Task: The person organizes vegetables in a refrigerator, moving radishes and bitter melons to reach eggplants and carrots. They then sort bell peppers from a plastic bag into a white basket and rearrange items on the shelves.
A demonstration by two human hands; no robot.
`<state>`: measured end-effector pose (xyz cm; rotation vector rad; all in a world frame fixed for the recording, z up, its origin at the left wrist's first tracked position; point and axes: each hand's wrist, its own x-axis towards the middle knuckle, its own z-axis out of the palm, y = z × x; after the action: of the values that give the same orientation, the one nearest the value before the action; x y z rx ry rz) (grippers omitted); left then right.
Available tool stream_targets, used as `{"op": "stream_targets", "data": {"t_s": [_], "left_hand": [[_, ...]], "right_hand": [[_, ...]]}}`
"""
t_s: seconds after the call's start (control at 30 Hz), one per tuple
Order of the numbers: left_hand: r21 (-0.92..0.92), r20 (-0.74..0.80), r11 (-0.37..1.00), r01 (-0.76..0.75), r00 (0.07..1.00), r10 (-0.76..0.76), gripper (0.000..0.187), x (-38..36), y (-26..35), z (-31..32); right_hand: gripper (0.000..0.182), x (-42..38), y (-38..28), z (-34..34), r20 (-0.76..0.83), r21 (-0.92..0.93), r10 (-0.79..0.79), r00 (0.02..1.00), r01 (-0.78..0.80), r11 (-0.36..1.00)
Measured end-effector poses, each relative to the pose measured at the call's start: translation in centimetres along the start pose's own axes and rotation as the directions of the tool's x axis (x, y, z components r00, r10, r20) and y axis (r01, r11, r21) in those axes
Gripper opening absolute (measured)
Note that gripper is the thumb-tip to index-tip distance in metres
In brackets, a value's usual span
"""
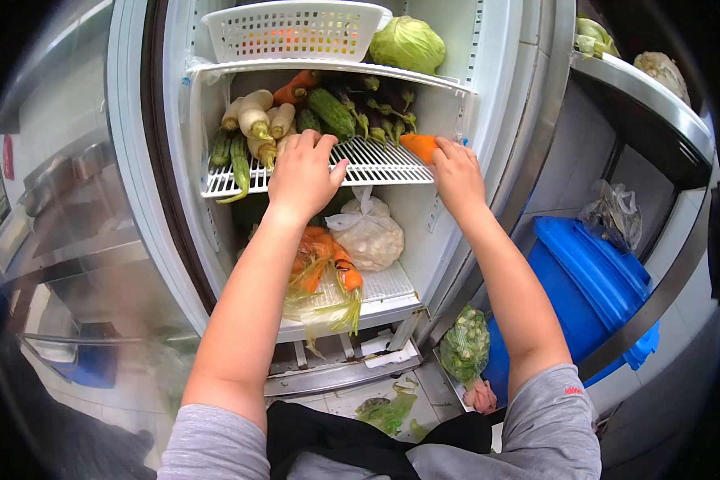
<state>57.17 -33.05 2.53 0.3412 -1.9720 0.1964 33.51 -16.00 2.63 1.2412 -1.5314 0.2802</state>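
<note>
At the right end of the white wire shelf (376,170), my right hand (458,172) is closed around an orange carrot (418,147). My left hand (306,172) is over the shelf's front edge with its fingers apart, near white radishes (256,116) and a green cucumber (330,114); it holds nothing that I can see. Dark eggplants (376,108) with green stems lie behind, between the two hands. Long green vegetables (239,160) are at the shelf's left end, one hanging over the edge. Another carrot (296,88) lies at the back.
Above are a white basket (296,34) and a cabbage (407,44). Below lie a knotted bag (368,234) and bagged carrots (316,256). The glass door (72,200) stands open at left. Blue bins (584,280) and a metal shelf (648,100) are at right.
</note>
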Motion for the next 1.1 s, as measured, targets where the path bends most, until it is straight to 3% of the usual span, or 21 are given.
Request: {"op": "stream_targets", "data": {"t_s": [0.07, 0.2, 0.27, 0.33, 0.4, 0.43, 0.47, 0.5, 0.57, 0.7, 0.77, 0.83, 0.9, 0.93, 0.97, 1.0, 1.03, 1.07, 1.1], "left_hand": [[-0.01, 0.0, 1.0, -0.01, 1.0, 0.01, 0.035, -0.1, 0.0, 0.0], [-0.038, -0.024, 0.998, -0.048, 0.999, 0.047, 0.033, -0.2, 0.2, -0.3], [-0.128, -0.125, 0.985, -0.112, 0.988, 0.096, 0.032, -0.3, 0.2, -0.5], [-0.152, -0.158, 0.985, -0.077, 0.986, 0.053, 0.029, -0.4, -0.1, -0.8], [-0.12, -0.199, 0.992, 0.037, 0.978, -0.061, 0.021, -0.6, 0.1, -1.5], [-0.116, -0.206, 0.993, 0.032, 0.977, -0.056, 0.021, -0.6, 0.0, -1.7], [0.003, -0.167, 0.996, 0.085, 0.982, -0.083, 0.02, -0.6, -0.3, -1.8], [0.125, -0.129, 0.983, 0.133, 0.985, -0.116, 0.019, -0.7, -0.5, -1.9], [0.193, -0.109, 0.974, 0.12, 0.989, -0.1, 0.02, -1.0, -1.1, -1.2], [0.122, -0.145, 0.993, 0.001, 0.989, 0.017, 0.024, -1.1, -1.5, -1.4], [0.099, -0.178, 0.994, -0.034, 0.983, 0.052, 0.029, -1.4, -1.3, -1.5], [0.079, -0.211, 0.996, -0.051, 0.975, 0.067, 0.035, -1.5, -1.3, -1.3], [0.043, -0.291, 0.995, -0.09, 0.952, 0.099, 0.031, -1.9, -0.7, -1.4], [0.008, -0.356, 0.99, -0.143, 0.924, 0.137, 0.029, -2.9, -0.2, -0.9], [-0.022, -0.423, 0.98, -0.195, 0.89, 0.168, 0.028, -4.6, 0.3, 0.0], [-0.134, -0.392, 0.943, -0.305, 0.89, 0.232, 0.024, -7.2, 0.6, 1.8], [-0.211, -0.355, 0.905, -0.369, 0.891, 0.281, 0.024, -9.9, 1.7, 3.1], [-0.329, -0.113, 0.907, -0.263, 0.965, 0.239, 0.021, -14.0, 2.2, 5.1], [-0.418, 0.068, 0.908, -0.015, 0.997, 0.048, 0.018, -17.4, 3.7, 6.2]], "right_hand": [[0.017, -0.4, -0.1, 0.6, -0.031, -0.062, 0.037, 0.999, -0.039, 0.997], [0.014, -0.2, -1.7, -0.7, -0.026, -0.168, 0.058, 0.998, -0.062, 0.984], [0.011, -0.2, -4.2, -2.7, -0.169, -0.124, 0.105, 0.98, -0.127, 0.984], [0.019, -2.3, -7.1, -2.8, -0.252, 0.098, 0.025, 0.967, -0.001, 0.995], [0.022, -5.9, -10.6, 0.3, -0.181, 0.344, -0.123, 0.976, 0.18, 0.921], [0.027, -8.2, -12.9, 2.5, 0.038, 0.45, -0.12, 0.992, 0.091, 0.889], [0.031, -10.2, -15.7, 4.2, 0.143, 0.51, -0.02, 0.989, -0.056, 0.859], [0.036, -12.1, -18.4, 5.8, 0.255, 0.553, 0.071, 0.964, -0.206, 0.807], [0.056, -16.3, -22.8, 9.0, 0.473, 0.529, 0.198, 0.859, -0.457, 0.715], [0.062, -16.5, -25.2, 9.2, 0.555, 0.384, 0.307, 0.773, -0.565, 0.73], [0.065, -16.0, -23.6, 9.7, 0.707, 0.392, 0.31, 0.636, -0.716, 0.578], [0.062, -15.5, -21.9, 10.3, 0.75, 0.376, 0.291, 0.594, -0.744, 0.552], [0.059, -15.2, -20.4, 10.6, 0.707, 0.54, 0.4, 0.584, -0.81, 0.229], [0.059, -14.9, -20.1, 10.6, 0.715, 0.529, 0.4, 0.574, -0.817, 0.227], [0.059, -14.5, -20.0, 10.6, 0.776, 0.508, 0.417, 0.474, -0.861, 0.034], [0.06, -14.4, -20.1, 10.4, 0.831, 0.469, 0.412, 0.373, -0.869, -0.16], [0.06, -14.9, -20.3, 10.6, 0.834, 0.463, 0.411, 0.369, -0.872, -0.158], [0.061, -15.5, -20.5, 11.3, 0.863, 0.463, 0.363, 0.351, -0.837, -0.292], [0.062, -15.7, -20.6, 11.7, 0.886, 0.453, 0.312, 0.344, -0.786, -0.42]]}}
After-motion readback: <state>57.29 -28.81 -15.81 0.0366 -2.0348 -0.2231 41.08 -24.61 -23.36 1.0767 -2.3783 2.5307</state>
